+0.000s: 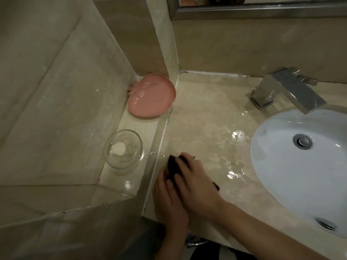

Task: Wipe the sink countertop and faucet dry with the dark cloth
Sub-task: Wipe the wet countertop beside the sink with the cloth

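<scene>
The dark cloth (173, 167) lies bunched on the beige marble countertop (206, 117) near its front left corner. My right hand (197, 182) presses flat on top of the cloth, fingers pointing to the upper left. My left hand (169, 196) grips the cloth's left side, partly under the right hand. Puddles of water (232, 156) shine on the counter between my hands and the white basin (277, 166). The square chrome faucet (285, 89) stands at the back right, its spout over the basin.
On a raised ledge (139, 124) to the left sit a pink fruit-shaped dish (152, 95) and a clear glass bowl (123, 150) holding something small and white. A mirror frame (262, 8) runs along the back wall. Tiled walls close in the left.
</scene>
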### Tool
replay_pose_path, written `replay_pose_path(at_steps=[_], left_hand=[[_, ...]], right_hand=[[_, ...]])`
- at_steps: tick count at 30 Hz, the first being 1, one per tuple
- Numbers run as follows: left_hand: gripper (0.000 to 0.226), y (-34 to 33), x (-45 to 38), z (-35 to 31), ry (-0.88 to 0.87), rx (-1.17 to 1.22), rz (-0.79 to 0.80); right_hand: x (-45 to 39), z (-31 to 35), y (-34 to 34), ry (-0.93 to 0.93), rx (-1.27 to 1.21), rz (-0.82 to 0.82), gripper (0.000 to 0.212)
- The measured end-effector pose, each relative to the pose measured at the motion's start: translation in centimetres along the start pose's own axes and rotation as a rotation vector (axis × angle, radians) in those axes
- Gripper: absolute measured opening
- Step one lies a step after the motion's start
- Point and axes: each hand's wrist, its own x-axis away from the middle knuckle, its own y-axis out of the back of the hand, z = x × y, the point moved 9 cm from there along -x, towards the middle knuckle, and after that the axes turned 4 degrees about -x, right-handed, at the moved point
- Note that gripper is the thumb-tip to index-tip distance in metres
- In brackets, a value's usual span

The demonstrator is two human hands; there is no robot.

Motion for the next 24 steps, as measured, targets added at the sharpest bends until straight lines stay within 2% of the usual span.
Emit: replay_pose_path(at_steps=[4, 7, 11, 13, 17, 21, 24], left_hand=[[0.037, 2.5, 0.4, 1.0, 0.041, 0.019, -0.138], [0.038, 3.0, 0.5, 0.6, 0.026, 0.023, -0.116], [0.038, 2.2, -0.5, -0.3, -0.009, 0.024, -0.048], [0.038, 1.6, -1.1, -0.8, -0.084, -0.062, 0.005], [0.039, 0.3, -1.4, -0.6, -0.185, -0.182, 0.119], [0.036, -0.4, -0.2, -0.9, -0.230, -0.182, 0.167], [0.040, -0.8, 0.6, -0.8, -0.234, -0.159, 0.182]], right_hand=[[-0.2, 0.7, -6.5, 0.347, 0.401, 0.110, 0.048], [-0.4, 0.5, -10.0, 0.439, 0.509, 0.225, 0.053], [-2.7, 0.0, -7.6, 0.368, 0.445, 0.055, 0.048], [-4.4, -0.6, -6.4, 0.329, 0.426, 0.007, 0.045], [-6.3, -4.9, -0.9, 0.039, 0.388, -0.179, 0.048], [-2.7, -10.9, 8.2, -0.150, 0.444, -0.371, 0.042], [1.2, -14.2, 12.4, -0.261, 0.459, -0.408, 0.038]])
